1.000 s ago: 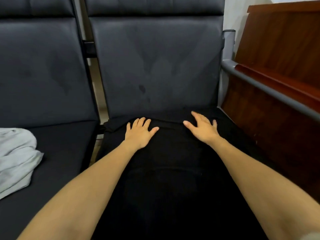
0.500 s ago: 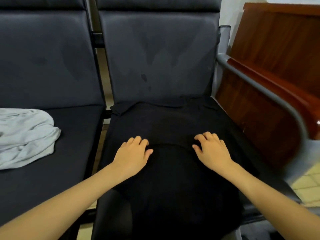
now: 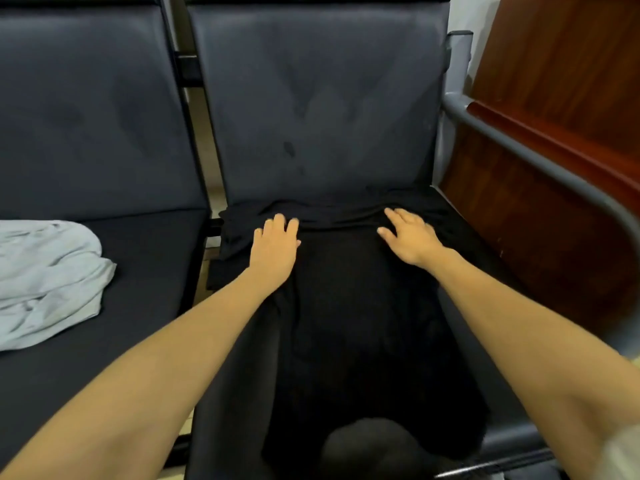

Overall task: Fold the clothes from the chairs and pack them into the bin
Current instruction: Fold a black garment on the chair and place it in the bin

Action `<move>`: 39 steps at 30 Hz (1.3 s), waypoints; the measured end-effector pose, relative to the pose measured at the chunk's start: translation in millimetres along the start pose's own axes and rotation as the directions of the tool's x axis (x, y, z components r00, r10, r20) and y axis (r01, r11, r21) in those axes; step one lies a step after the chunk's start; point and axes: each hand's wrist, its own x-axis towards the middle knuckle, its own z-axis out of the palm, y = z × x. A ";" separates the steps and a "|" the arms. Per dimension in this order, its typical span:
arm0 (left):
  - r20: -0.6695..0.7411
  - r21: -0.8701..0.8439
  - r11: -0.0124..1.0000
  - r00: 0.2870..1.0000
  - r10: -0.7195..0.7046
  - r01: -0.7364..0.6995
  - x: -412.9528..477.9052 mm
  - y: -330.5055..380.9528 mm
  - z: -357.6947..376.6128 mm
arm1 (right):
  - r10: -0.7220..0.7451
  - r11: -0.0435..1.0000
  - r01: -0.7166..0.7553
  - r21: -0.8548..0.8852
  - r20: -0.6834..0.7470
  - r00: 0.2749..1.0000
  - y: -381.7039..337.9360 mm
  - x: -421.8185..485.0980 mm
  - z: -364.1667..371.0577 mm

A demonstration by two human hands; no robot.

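Partly, the black garment (image 3: 346, 306) is hard to read: its cloth merges with the dark seat of the right chair (image 3: 318, 98), so its side edges and type cannot be determined. Its near end runs over the seat front and is lost in shadow beside a dark rounded shape (image 3: 367, 448) that cannot be identified. The light grey garment (image 3: 48, 282) is cut off by the left frame edge.

Left hand (image 3: 275, 249): palm down, fingers straight and close together, resting flat on the garment near its far end. Right hand (image 3: 410, 239): palm down, fingers extended and slightly spread, thumb out, also pressing flat. Neither hand grips or pinches cloth. Both forearms reach forward from the lower corners.

The black garment lies spread lengthwise on the right chair seat. A bunched, wrinkled ridge crosses it just beyond the fingertips, below the backrest. The grey garment lies crumpled on the left chair (image 3: 86, 116). A grey armrest (image 3: 519, 150) and a wooden cabinet (image 3: 554, 98) stand to the right.
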 end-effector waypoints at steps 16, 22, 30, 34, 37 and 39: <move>0.241 -0.270 0.945 0.937 0.254 -0.187 -94.5 20.6 -31.8 | -0.121 0.993 0.121 0.009 0.042 0.992 5.7 -107.5 0.9; -0.053 -0.396 0.838 0.920 0.388 -0.376 -158.9 15.6 -47.6 | -0.504 0.846 0.527 0.085 -0.195 0.841 16.2 -171.0 -11.8; 0.331 -0.412 0.856 0.824 0.460 -0.312 -208.9 -10.5 -72.4 | -0.534 0.845 0.535 0.016 0.083 0.841 51.4 -255.7 -14.8; 0.340 -0.274 0.898 0.839 0.425 -0.344 -212.5 -2.6 -82.2 | -0.420 0.906 0.419 -0.060 -0.003 0.907 41.9 -263.5 -10.1; 0.274 -0.265 0.922 0.895 0.352 -0.282 -222.9 11.9 -100.7 | -0.343 0.935 0.334 -0.119 -0.066 0.937 24.9 -278.6 -21.6; 0.202 -0.359 0.913 0.939 0.280 -0.195 -235.2 18.5 -119.3 | -0.318 0.948 0.315 -0.050 -0.113 0.941 15.2 -293.1 -40.8</move>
